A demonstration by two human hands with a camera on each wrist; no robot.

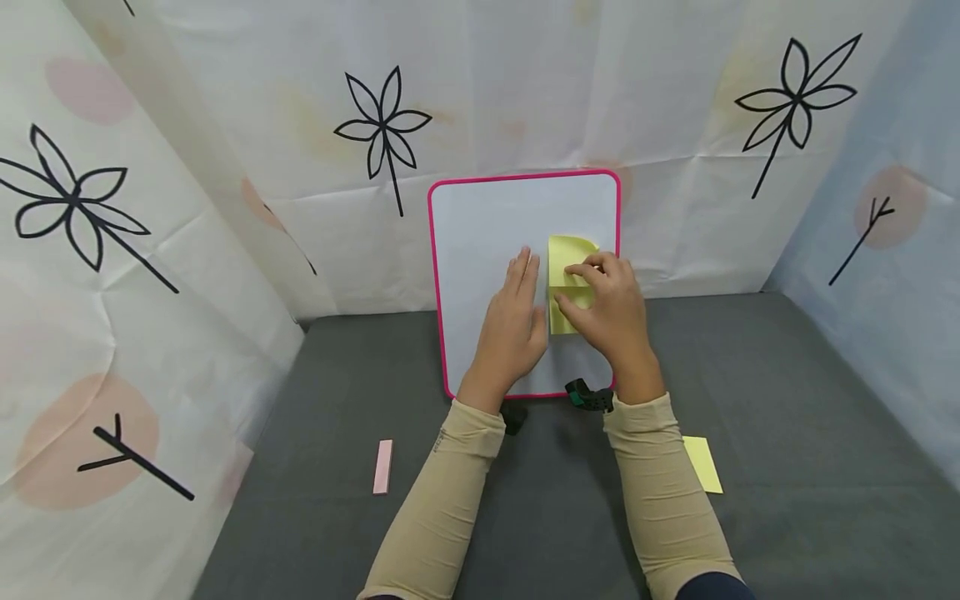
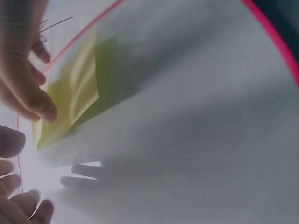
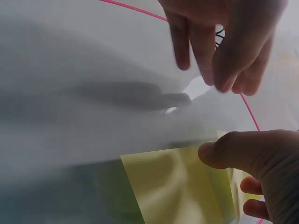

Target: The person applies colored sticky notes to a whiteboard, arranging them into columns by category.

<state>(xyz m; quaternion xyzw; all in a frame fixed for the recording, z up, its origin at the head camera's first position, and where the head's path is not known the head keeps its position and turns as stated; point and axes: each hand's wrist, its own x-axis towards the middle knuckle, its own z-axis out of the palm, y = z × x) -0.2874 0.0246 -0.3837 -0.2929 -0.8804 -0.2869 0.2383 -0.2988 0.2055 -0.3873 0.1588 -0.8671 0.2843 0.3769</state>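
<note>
A pale cloth backdrop (image 1: 510,125) with black line flowers hung behind a dark grey table (image 1: 315,400), where a pink-rimmed whiteboard (image 1: 480,225) stood. The left hand (image 1: 513,321) was over the board, fingers straight and close together. Just beside it, the right hand (image 1: 611,312) had bent fingers, with a narrow gap between thumb and forefinger; its exact contact with the paper could not be told. Two yellow notes, an upper note (image 1: 568,257) and a lower note (image 1: 561,318), were on the board's right half. A loose yellow sheet (image 1: 703,464), partly hidden by the right sleeve (image 1: 667,492), and a smaller pink strip (image 1: 382,467) lay on the table.
</note>
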